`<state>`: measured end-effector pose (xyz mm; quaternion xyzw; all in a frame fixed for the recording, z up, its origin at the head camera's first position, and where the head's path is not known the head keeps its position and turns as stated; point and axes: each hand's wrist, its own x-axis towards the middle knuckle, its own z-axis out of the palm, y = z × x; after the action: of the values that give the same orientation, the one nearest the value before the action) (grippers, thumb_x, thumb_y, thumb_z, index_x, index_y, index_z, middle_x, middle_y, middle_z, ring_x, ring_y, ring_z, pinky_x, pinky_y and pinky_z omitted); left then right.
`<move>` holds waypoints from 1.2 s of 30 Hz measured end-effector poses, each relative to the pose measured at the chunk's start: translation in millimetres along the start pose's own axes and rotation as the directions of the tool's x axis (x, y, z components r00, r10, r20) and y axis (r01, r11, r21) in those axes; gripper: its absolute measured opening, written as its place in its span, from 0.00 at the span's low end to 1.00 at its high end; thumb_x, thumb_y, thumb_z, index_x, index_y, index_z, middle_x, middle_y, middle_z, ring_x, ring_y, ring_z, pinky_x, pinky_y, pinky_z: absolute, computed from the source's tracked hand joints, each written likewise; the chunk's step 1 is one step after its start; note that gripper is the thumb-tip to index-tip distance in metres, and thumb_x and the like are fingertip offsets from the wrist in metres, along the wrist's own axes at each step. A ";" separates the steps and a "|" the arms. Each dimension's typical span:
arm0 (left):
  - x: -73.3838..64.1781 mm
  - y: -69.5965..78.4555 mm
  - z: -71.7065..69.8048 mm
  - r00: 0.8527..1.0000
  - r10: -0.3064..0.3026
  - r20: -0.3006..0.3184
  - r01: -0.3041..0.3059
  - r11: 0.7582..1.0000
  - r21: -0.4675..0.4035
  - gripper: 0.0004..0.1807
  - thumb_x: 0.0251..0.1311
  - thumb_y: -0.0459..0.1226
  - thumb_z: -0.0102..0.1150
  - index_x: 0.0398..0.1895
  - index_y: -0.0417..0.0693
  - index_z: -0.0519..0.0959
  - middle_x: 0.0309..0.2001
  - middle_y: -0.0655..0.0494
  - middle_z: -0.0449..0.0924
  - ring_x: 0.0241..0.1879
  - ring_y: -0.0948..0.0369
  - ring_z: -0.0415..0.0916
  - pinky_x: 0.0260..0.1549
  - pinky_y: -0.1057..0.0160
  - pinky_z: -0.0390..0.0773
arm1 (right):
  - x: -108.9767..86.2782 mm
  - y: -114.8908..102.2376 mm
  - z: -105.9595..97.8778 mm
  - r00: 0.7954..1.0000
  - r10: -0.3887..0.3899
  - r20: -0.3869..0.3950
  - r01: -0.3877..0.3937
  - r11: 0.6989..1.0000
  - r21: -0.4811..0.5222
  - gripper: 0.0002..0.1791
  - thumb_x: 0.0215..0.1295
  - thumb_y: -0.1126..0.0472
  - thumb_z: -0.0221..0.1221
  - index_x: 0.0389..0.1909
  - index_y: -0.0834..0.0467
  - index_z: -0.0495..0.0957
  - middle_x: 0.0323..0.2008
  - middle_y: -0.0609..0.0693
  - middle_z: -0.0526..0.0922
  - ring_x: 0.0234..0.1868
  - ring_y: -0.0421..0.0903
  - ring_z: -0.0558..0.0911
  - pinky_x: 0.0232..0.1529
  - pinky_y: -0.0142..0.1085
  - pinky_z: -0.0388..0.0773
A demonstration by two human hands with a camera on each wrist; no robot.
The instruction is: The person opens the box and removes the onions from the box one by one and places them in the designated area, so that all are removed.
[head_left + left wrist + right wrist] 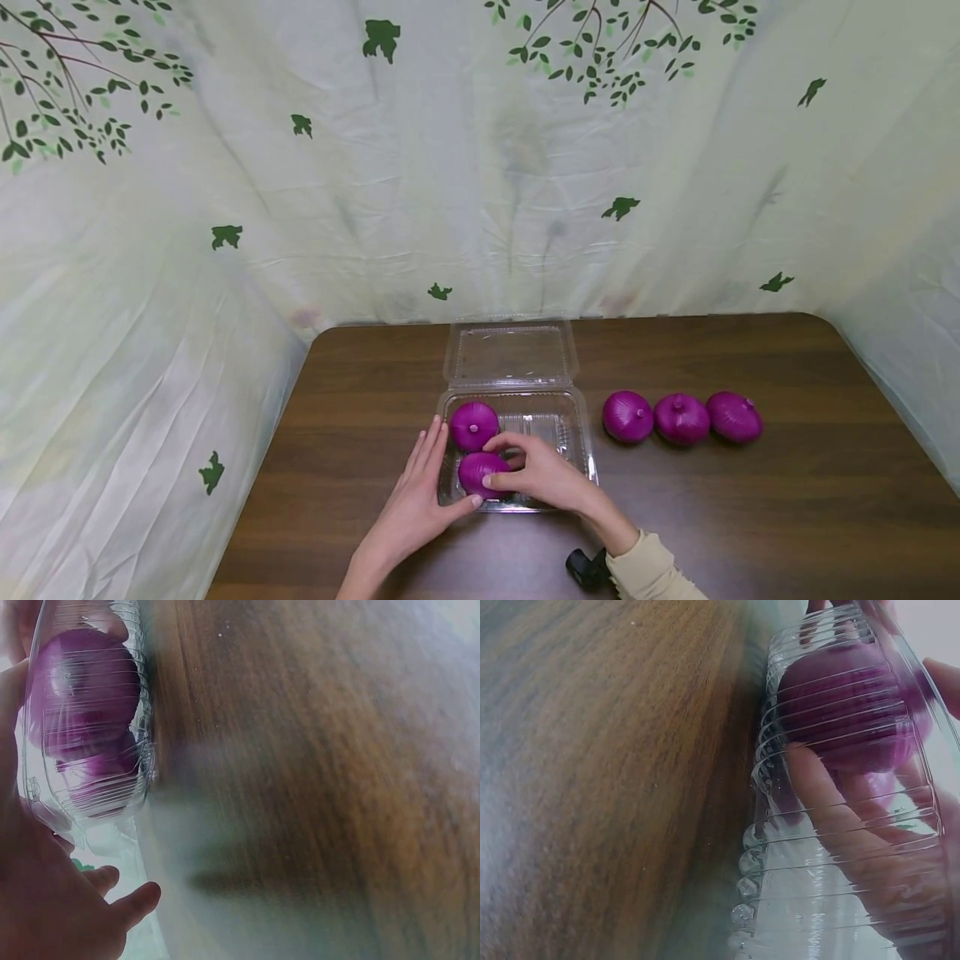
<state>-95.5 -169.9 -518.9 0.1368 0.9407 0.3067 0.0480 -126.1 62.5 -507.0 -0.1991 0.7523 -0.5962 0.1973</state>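
A clear plastic clamshell container (558, 429) stands on the table with its lid (512, 354) folded back. Inside, along the left wall, two purple onions sit one behind the other. My right hand (543, 477) reaches into the container and grips the nearer onion (472, 473) between thumb and fingers. Behind it lies the farther onion (474, 425), its stem end up. My left hand (416, 496) rests along the container's left side, fingers extended and thumb at the front edge. Through the ribbed wall, the right wrist view shows the gripped onion (840, 697) with a finger beside it.
Three more purple onions (681, 419) stand in a row on the brown wooden table (750, 517), right of the container. A small black object (585, 569) shows by the right sleeve. A pale curtain (480, 167) with leaf prints hangs behind the table.
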 end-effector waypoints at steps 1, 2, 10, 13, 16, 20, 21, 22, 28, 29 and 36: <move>0.0 0.0 0.0 1.000 0.001 0.001 -0.001 1.000 -0.003 0.62 0.49 0.71 0.59 0.80 0.57 0.41 0.79 0.64 0.32 0.77 0.49 0.34 0.64 0.32 0.52 | -0.1 0.2 -0.4 1.000 0.003 -0.005 -0.003 1.000 -0.006 0.22 0.60 0.54 0.68 0.54 0.54 0.77 0.49 0.53 0.81 0.47 0.49 0.84 0.46 0.38 0.79; -0.1 0.1 0.1 1.000 0.002 0.000 -0.002 1.000 -0.005 0.62 0.49 0.71 0.60 0.80 0.57 0.41 0.79 0.64 0.32 0.77 0.48 0.34 0.64 0.32 0.52 | -0.3 0.3 -0.7 1.000 0.005 -0.012 -0.005 1.000 -0.014 0.24 0.59 0.53 0.69 0.55 0.54 0.77 0.49 0.52 0.81 0.48 0.50 0.83 0.46 0.38 0.79; 0.2 0.5 0.3 1.000 0.008 -0.006 -0.008 1.000 -0.016 0.62 0.50 0.68 0.63 0.80 0.56 0.41 0.79 0.62 0.33 0.76 0.48 0.35 0.65 0.33 0.52 | -2.6 0.3 -1.5 0.993 -0.013 -0.118 -0.002 0.992 -0.124 0.30 0.52 0.47 0.73 0.55 0.50 0.76 0.50 0.44 0.79 0.48 0.46 0.82 0.43 0.40 0.79; 0.3 0.6 0.4 1.000 0.013 -0.008 -0.013 1.000 -0.016 0.62 0.50 0.67 0.64 0.80 0.56 0.42 0.79 0.62 0.33 0.76 0.47 0.36 0.65 0.34 0.52 | -3.8 -0.3 -1.6 0.989 -0.033 -0.145 0.013 0.990 -0.139 0.31 0.50 0.47 0.74 0.55 0.49 0.76 0.51 0.43 0.78 0.48 0.45 0.81 0.42 0.39 0.79; 0.3 0.5 0.3 1.000 0.016 -0.010 -0.016 1.000 -0.015 0.62 0.50 0.66 0.64 0.80 0.56 0.42 0.79 0.62 0.33 0.76 0.47 0.36 0.65 0.34 0.52 | -5.2 -0.9 -1.8 0.985 -0.056 -0.163 0.034 0.990 -0.136 0.30 0.50 0.48 0.74 0.54 0.49 0.77 0.50 0.44 0.78 0.48 0.46 0.80 0.40 0.37 0.80; 0.4 -0.1 0.6 1.000 0.022 -0.014 -0.022 1.000 -0.011 0.62 0.50 0.65 0.65 0.80 0.55 0.42 0.79 0.61 0.34 0.76 0.47 0.36 0.65 0.34 0.52 | -7.2 -3.7 -3.6 0.980 -0.077 -0.183 0.058 0.993 -0.107 0.28 0.49 0.52 0.75 0.53 0.48 0.78 0.51 0.44 0.76 0.49 0.46 0.78 0.42 0.35 0.81; 0.4 -0.1 0.7 1.000 0.022 -0.015 -0.022 1.000 -0.009 0.62 0.50 0.65 0.66 0.80 0.55 0.42 0.79 0.61 0.33 0.76 0.47 0.36 0.65 0.34 0.52 | -7.8 -4.5 -4.3 0.979 -0.081 -0.189 0.063 0.993 -0.101 0.28 0.49 0.53 0.76 0.52 0.48 0.78 0.51 0.43 0.76 0.50 0.46 0.78 0.43 0.35 0.81; 0.4 -0.2 0.8 1.000 0.023 -0.017 -0.023 1.000 -0.007 0.62 0.50 0.65 0.66 0.80 0.55 0.42 0.79 0.61 0.34 0.76 0.47 0.36 0.65 0.34 0.52 | -8.6 -5.6 -5.2 0.977 -0.084 -0.195 0.066 0.993 -0.097 0.27 0.49 0.54 0.76 0.52 0.47 0.78 0.51 0.43 0.75 0.50 0.46 0.77 0.44 0.34 0.81; -0.8 0.9 0.2 1.000 0.022 -0.022 -0.022 1.000 -0.003 0.62 0.49 0.65 0.67 0.80 0.55 0.42 0.79 0.62 0.33 0.76 0.48 0.36 0.67 0.37 0.51 | -15.2 -10.4 -11.9 0.966 -0.101 -0.236 0.080 0.992 -0.100 0.28 0.48 0.56 0.77 0.51 0.46 0.79 0.52 0.40 0.75 0.51 0.44 0.76 0.46 0.35 0.81; -0.9 1.0 0.2 0.999 0.023 -0.023 -0.023 1.000 -0.003 0.62 0.49 0.65 0.66 0.80 0.54 0.42 0.79 0.62 0.33 0.76 0.48 0.36 0.67 0.38 0.51 | -16.6 -10.6 -13.2 0.964 -0.105 -0.245 0.082 0.991 -0.103 0.28 0.47 0.56 0.77 0.51 0.45 0.79 0.52 0.39 0.75 0.51 0.44 0.76 0.47 0.35 0.80; -1.0 0.8 0.1 0.999 0.029 -0.033 -0.029 1.000 0.002 0.62 0.50 0.64 0.67 0.80 0.54 0.43 0.79 0.61 0.34 0.76 0.47 0.37 0.67 0.37 0.51 | -27.2 -13.3 -20.6 0.934 -0.147 -0.327 0.091 0.979 -0.182 0.29 0.46 0.61 0.78 0.49 0.40 0.79 0.52 0.36 0.75 0.50 0.40 0.77 0.48 0.37 0.80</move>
<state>-94.3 -169.5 -518.5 0.1455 0.9394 0.3091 0.0276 -113.3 91.1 -488.1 -0.1545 0.8079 -0.5686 0.0115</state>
